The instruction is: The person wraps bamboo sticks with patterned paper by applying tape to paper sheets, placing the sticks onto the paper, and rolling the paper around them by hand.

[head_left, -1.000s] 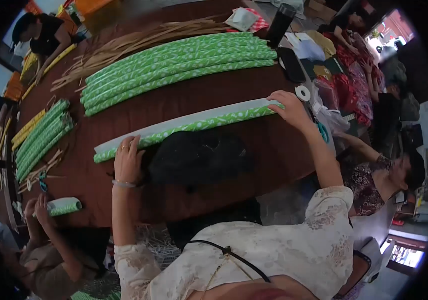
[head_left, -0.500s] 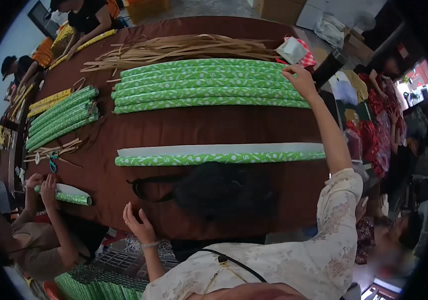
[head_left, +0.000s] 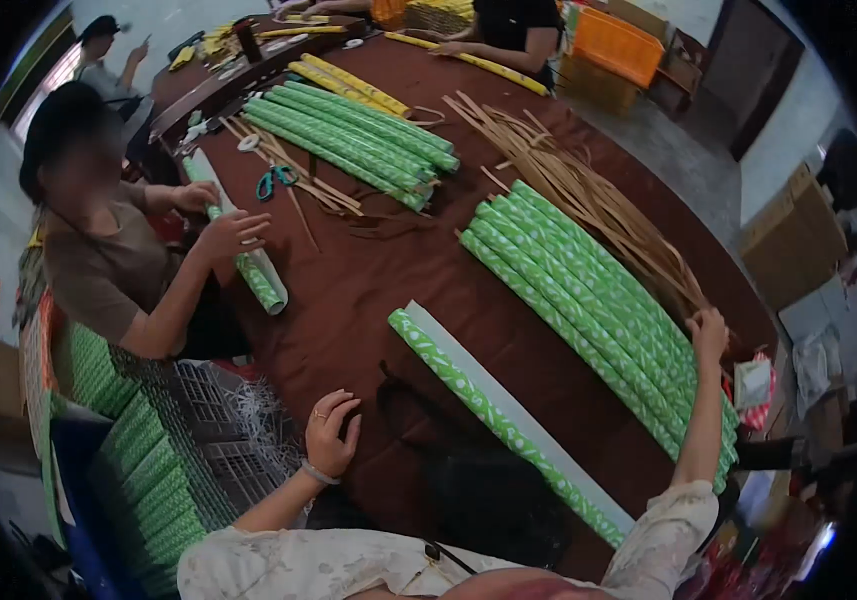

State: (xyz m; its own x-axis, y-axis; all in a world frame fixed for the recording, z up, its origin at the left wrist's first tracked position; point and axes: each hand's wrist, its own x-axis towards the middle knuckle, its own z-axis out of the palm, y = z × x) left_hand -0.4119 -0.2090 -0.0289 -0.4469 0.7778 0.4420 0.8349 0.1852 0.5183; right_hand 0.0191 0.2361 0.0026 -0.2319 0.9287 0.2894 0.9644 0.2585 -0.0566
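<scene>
Green-wrapped rolls fill the brown table: a co-worker at the left rolls one, while the person's left hand, off the half-wrapped green roll a second ago, hovers loosely curled and empty at the table edge. That roll now lies untouched beside a black bag, its white paper edge unrolled. Right hand has reached across the pile of finished green rolls to the tan strips; whether it grips one I cannot tell.

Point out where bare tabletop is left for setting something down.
Bare table lies between the half-rolled tube and the co-worker's roll. Crowded: green rolls and brown strips by the right hand.
</scene>
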